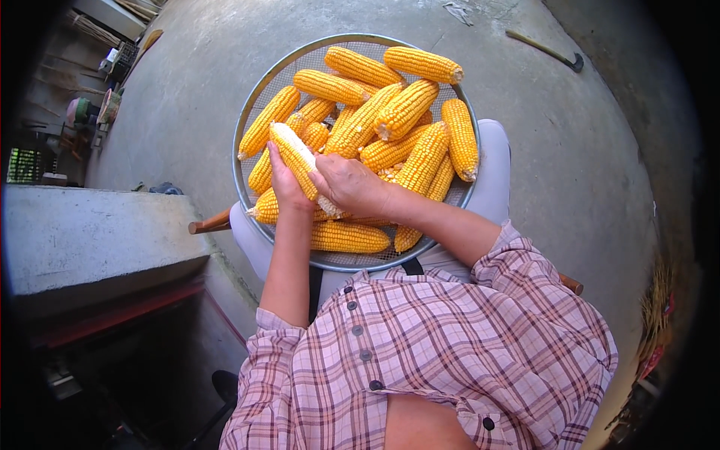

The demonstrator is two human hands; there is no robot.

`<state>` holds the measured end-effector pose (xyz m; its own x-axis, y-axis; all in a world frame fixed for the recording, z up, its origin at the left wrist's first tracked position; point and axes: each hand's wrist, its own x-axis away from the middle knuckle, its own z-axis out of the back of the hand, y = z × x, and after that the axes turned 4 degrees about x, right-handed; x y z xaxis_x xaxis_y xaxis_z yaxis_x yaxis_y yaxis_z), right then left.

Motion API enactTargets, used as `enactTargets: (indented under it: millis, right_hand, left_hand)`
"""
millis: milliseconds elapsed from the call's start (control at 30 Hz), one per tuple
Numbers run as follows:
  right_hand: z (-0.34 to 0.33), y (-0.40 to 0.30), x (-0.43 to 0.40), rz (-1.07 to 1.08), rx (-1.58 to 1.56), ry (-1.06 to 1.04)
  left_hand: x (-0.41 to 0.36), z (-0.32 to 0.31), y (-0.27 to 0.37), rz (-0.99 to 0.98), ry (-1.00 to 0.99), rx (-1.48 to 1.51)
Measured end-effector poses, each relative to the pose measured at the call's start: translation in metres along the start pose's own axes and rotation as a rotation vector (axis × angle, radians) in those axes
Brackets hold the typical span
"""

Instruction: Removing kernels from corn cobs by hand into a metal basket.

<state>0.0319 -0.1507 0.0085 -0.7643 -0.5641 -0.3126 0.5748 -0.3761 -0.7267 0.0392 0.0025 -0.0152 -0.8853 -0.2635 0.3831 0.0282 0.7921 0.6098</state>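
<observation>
A round metal-rimmed mesh sieve [243, 112] rests across my lap, holding several ears of yellow corn [413, 109]. My left hand [289, 183] grips a partly shelled ear of corn [292, 154] from its left and underside, over the left part of the sieve. A pale strip of bare cob runs along this ear, and its lower end is bare too. My right hand [349, 183] presses on the same ear from the right, thumb and fingers against its lower half; some of its fingers are hidden. Loose kernels [389, 172] lie among the ears to the right of my right hand.
A sickle with a wooden handle [540, 48] lies on the concrete floor [568, 140] at the upper right, and a pale crumpled cloth or glove [458, 12] at the top. A concrete ledge [101, 236] stands at left, beside a wooden stool end [211, 222]. Dry stalks [655, 309] are at far right.
</observation>
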Motion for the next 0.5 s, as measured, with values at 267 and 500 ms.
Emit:
enactTargets:
  millis: [267, 500]
  right_hand:
    - [0.003, -0.001, -0.002, 0.02, -0.022, 0.047]
    - [0.014, -0.003, -0.007, -0.101, -0.324, 0.048]
  left_hand:
    - [-0.004, 0.005, 0.001, 0.039, -0.02, 0.004]
    - [-0.008, 0.013, 0.003, 0.079, -0.116, 0.055]
